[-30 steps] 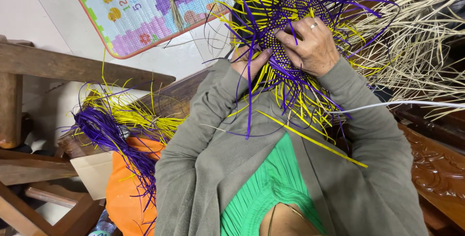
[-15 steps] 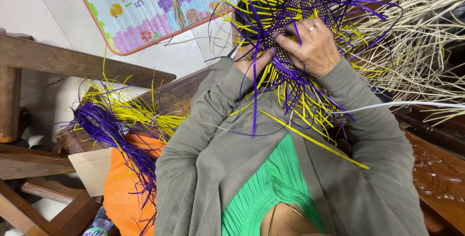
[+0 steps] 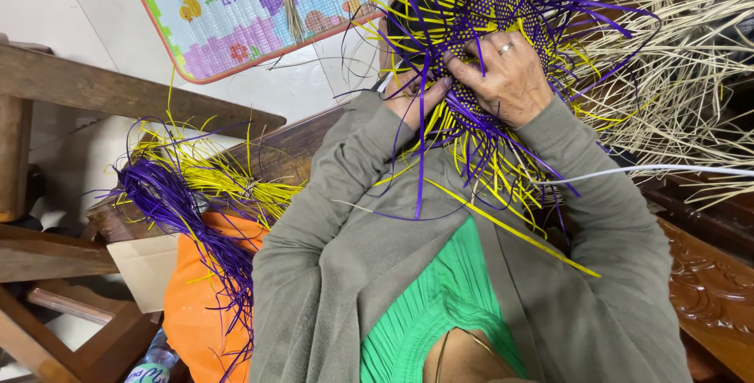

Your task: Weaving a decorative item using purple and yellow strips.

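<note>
Little has moved: both hands stay on the woven purple-and-yellow piece, upper centre of frame. Right hand grasps its lower edge from above; left hand pinches strands just left. Loose strips trail downward toward the body.

Left hand mostly buried under the purple and yellow woven piece, its grip unreadable, weave's top cut by the frame edge, pale straw bundle running off right — foam mat cropped at the top
</note>
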